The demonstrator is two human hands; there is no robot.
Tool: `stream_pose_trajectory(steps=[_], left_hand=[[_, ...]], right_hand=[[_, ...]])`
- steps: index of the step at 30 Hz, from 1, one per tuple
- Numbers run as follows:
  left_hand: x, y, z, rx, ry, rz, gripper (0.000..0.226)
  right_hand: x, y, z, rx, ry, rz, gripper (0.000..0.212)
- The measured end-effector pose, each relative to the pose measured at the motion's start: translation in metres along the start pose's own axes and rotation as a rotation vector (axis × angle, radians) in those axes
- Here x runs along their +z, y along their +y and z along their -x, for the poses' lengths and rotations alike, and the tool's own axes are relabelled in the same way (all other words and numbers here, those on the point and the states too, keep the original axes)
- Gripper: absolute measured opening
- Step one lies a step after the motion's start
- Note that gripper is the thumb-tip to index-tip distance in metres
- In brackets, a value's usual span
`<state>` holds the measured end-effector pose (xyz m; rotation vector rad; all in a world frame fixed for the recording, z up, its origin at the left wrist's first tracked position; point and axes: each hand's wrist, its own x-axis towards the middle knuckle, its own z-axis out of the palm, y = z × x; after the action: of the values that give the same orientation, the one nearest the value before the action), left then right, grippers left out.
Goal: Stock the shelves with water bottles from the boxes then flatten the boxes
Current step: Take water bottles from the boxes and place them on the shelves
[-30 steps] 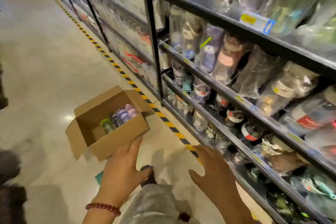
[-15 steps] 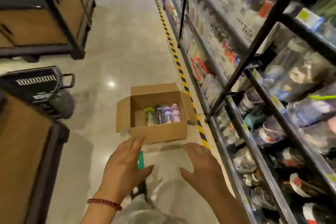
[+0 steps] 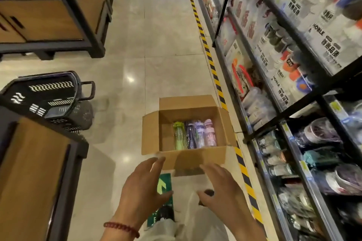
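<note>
An open cardboard box [image 3: 195, 159] stands on the floor with its flaps spread. Inside lie several wrapped water bottles [image 3: 195, 135] side by side: a green one at the left, then dark, lilac and pink ones. My left hand [image 3: 143, 188] and my right hand [image 3: 219, 188] hover just short of the box's near wall, fingers spread and empty. A red bead bracelet circles my left wrist. The shelves [image 3: 290, 131] on the right hold many wrapped bottles.
Yellow-black tape [image 3: 207, 51] runs along the shelf base. Black shopping baskets [image 3: 52, 100] sit stacked at the left between wooden display units [image 3: 39, 172]. A green floor arrow [image 3: 162, 186] lies under my hands. The tiled aisle stretches ahead.
The view has swung from the shelves to face down the aisle. The box now sits straight ahead and closer. Both hands stay stretched out and empty.
</note>
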<state>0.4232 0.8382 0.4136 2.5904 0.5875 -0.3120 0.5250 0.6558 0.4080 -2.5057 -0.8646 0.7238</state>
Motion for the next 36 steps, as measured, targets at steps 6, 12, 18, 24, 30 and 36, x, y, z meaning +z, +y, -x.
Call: stream_pose_trajectory(steps=[6,12,18,24,30,36], left_hand=[[0.005,0.008,-0.071,-0.07,-0.078,0.031,0.087],[0.02,0.026,-0.182,-0.163,-0.153,0.046,0.085],[0.078,0.015,-0.325,-0.288,-0.272,0.105,0.081],[0.196,-0.042,-0.435,-0.488,-0.463,0.25,0.094],[0.338,-0.123,-0.505,-0.656,-0.491,0.36,0.086],[0.465,-0.192,-0.553,-0.814,-0.514,0.429,0.092]], right_hand=[[-0.015,0.037,-0.071,0.053,-0.083,-0.028,0.064],[-0.042,0.087,-0.178,0.051,-0.116,-0.008,0.06],[-0.019,0.151,-0.306,0.18,-0.271,-0.119,0.064],[0.073,0.222,-0.42,0.353,-0.397,-0.22,0.064],[0.21,0.303,-0.507,0.482,-0.387,-0.329,0.064],[0.331,0.362,-0.565,0.622,-0.395,-0.382,0.061]])
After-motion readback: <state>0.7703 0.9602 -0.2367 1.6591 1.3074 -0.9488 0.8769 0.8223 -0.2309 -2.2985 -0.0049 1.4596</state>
